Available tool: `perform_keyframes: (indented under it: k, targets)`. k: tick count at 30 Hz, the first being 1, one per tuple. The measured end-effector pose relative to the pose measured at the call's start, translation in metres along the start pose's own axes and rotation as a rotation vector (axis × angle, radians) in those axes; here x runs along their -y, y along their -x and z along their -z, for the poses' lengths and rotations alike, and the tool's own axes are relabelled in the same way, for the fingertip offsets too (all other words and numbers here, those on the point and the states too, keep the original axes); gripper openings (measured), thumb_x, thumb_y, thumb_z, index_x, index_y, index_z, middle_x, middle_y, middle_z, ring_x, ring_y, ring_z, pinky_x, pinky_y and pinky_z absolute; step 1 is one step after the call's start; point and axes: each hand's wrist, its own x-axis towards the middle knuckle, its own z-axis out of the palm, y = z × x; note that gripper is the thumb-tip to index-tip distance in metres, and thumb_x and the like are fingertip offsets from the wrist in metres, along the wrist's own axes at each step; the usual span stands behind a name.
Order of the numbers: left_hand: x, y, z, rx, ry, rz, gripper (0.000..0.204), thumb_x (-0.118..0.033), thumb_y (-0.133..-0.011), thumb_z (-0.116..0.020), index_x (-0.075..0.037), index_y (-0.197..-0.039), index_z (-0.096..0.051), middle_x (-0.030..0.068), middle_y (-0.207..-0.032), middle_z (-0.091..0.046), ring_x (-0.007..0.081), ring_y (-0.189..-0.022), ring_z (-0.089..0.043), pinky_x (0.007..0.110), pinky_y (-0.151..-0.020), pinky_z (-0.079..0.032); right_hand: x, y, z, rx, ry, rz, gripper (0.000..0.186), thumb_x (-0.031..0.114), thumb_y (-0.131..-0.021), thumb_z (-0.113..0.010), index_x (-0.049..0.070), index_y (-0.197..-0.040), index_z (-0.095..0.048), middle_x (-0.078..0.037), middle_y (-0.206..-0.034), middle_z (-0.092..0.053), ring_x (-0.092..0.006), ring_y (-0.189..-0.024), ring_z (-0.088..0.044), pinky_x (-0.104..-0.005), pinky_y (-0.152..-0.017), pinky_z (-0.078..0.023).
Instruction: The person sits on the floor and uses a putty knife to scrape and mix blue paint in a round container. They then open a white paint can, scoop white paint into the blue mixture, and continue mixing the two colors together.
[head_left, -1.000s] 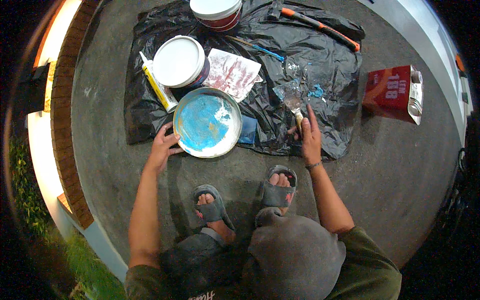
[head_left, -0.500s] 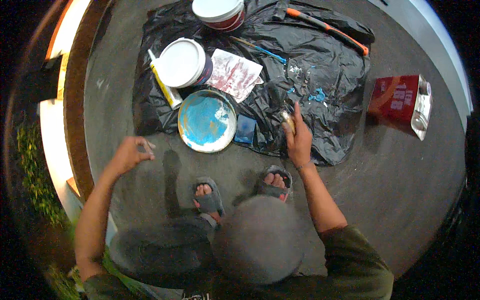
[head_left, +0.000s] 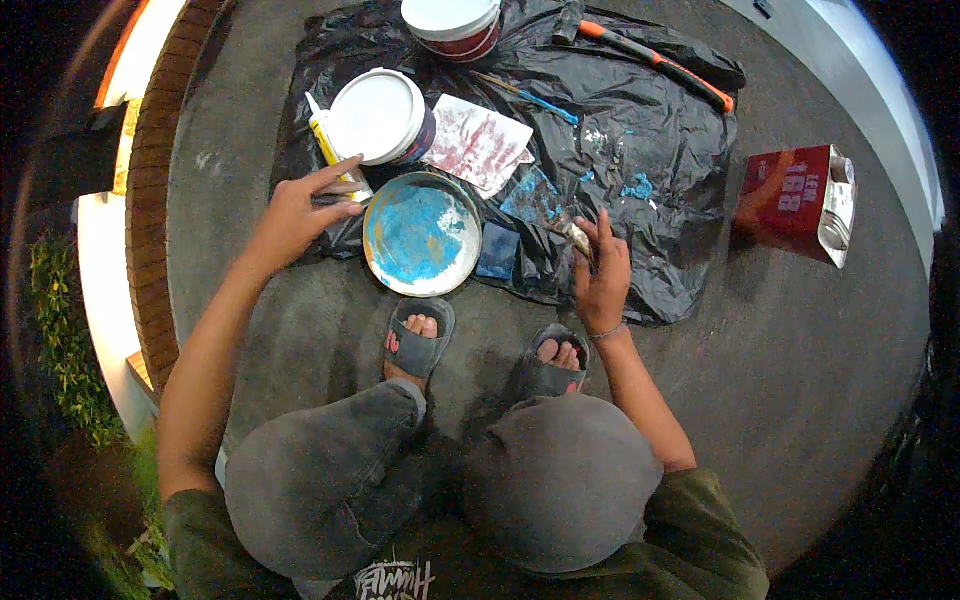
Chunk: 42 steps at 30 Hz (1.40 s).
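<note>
My right hand is closed around the pale, stained handle of a putty knife, its index finger stretched along it. The flat, widening blade is smeared blue and points up and left over the black plastic sheet. On the left, my left hand reaches in with its thumb and index finger apart. Its fingertips are at the left rim of a round, shallow lid smeared with blue and white paste. Partly behind that hand lies a yellow and white sealant tube. A small dark blue flat block sits right of the lid.
Black plastic sheeting covers the grey floor ahead. On it are white-lidded tubs, a stained cloth, a blue-tipped brush, an orange-handled hammer and blue scraps. A red metal can stands at right.
My left hand has moved forward and right to the lid's rim, its fingers opening out. In my right hand the putty knife has turned, so its blue-smeared blade now shows.
</note>
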Motion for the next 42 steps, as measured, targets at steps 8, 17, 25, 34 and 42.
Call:
perform_keyframes:
  k: [8,17,25,34,42]
  targets:
    - [-0.017,-0.051,-0.043,0.174,0.005,-0.383,0.063,-0.014,-0.084,-0.072,-0.020,-0.143,-0.052,0.0159,-0.106,-0.073,0.0291,-0.096,-0.071,0.037,-0.089,-0.054,0.026,0.006,-0.002,-0.176,-0.216,-0.315,0.070,0.002,-0.094,-0.061,0.005,-0.155,-0.027,-0.014,-0.123,-0.065,-0.0181,-0.106,-0.061,-0.0304,-0.096,-0.046]
    - [-0.009,-0.101,-0.061,0.079,0.015,-0.503,0.065,-0.020,-0.086,-0.071,-0.024,-0.146,-0.047,0.0186,-0.102,-0.072,0.0368,-0.091,-0.069,0.043,-0.083,-0.053,0.041,-0.004,0.020,-0.349,-0.523,-0.678,0.060,0.016,-0.102,-0.049,0.012,-0.156,-0.024,-0.012,-0.118,-0.067,-0.0129,-0.099,-0.062,-0.0254,-0.085,-0.047]
    - [0.065,-0.022,-0.068,-0.089,0.252,-0.205,0.041,-0.022,-0.083,-0.077,-0.007,-0.120,-0.066,0.0153,-0.094,-0.071,0.0292,-0.086,-0.068,0.037,-0.080,-0.052,0.086,-0.011,0.015,-0.218,-0.702,-0.856,0.065,0.019,-0.100,-0.051,0.018,-0.157,-0.020,-0.015,-0.119,-0.067,-0.0133,-0.086,-0.061,-0.0275,-0.076,-0.049]
    - [0.015,-0.056,-0.049,-0.070,0.178,-0.560,0.040,-0.020,-0.083,-0.075,-0.008,-0.121,-0.068,0.0144,-0.103,-0.072,0.0287,-0.092,-0.069,0.038,-0.084,-0.053,0.080,-0.034,-0.010,-0.365,-0.698,-0.784,0.064,0.014,-0.101,-0.047,0.016,-0.156,-0.016,-0.015,-0.119,-0.067,-0.0131,-0.081,-0.060,-0.0275,-0.073,-0.049]
    - [-0.011,-0.123,-0.083,0.168,-0.227,-0.573,0.036,-0.018,-0.082,-0.073,-0.008,-0.117,-0.069,0.0166,-0.103,-0.071,0.0348,-0.096,-0.067,0.043,-0.088,-0.052,0.073,-0.028,-0.011,-0.468,-0.678,-0.731,0.060,0.016,-0.101,-0.048,0.012,-0.154,-0.021,-0.014,-0.112,-0.068,-0.0123,-0.075,-0.058,-0.0263,-0.070,-0.048]
